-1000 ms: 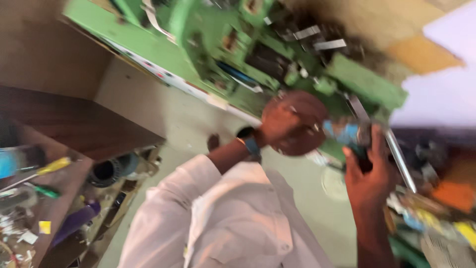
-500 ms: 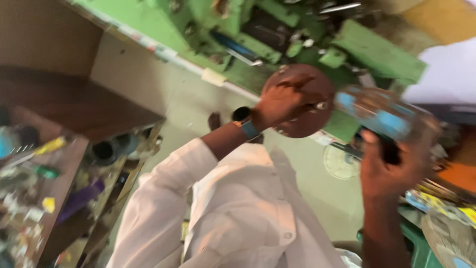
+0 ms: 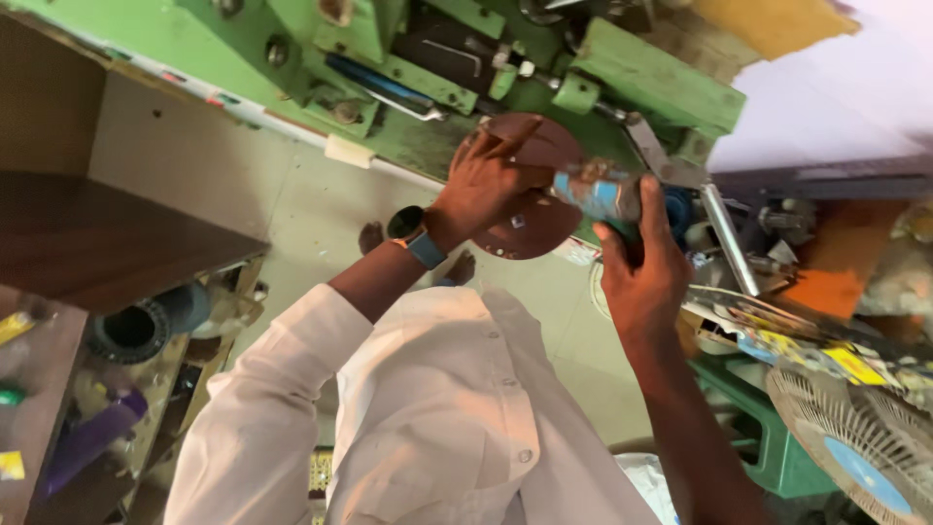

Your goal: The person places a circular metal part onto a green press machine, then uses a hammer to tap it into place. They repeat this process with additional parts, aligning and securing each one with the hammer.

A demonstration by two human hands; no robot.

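My left hand (image 3: 486, 185), with a watch on a blue strap at the wrist, grips a round brown disc (image 3: 533, 231) from above, its fingers spread over the face. My right hand (image 3: 643, 277) is closed around a small blue-labelled container (image 3: 595, 192), whose end touches the disc's right edge. Both hands are held up in front of a green machine (image 3: 646, 68). A white shirt (image 3: 437, 418) fills the bottom of the view.
A dark wooden shelf (image 3: 117, 248) juts in at the left, with a black ribbed pipe piece (image 3: 126, 332) and a purple object (image 3: 89, 437) below it. A metal bar (image 3: 729, 238), cluttered papers, a green stool (image 3: 768, 433) and a fan (image 3: 860, 442) are on the right.
My right hand has brought the blue-labelled container leftward until it meets the disc. My left hand has stayed on the disc.
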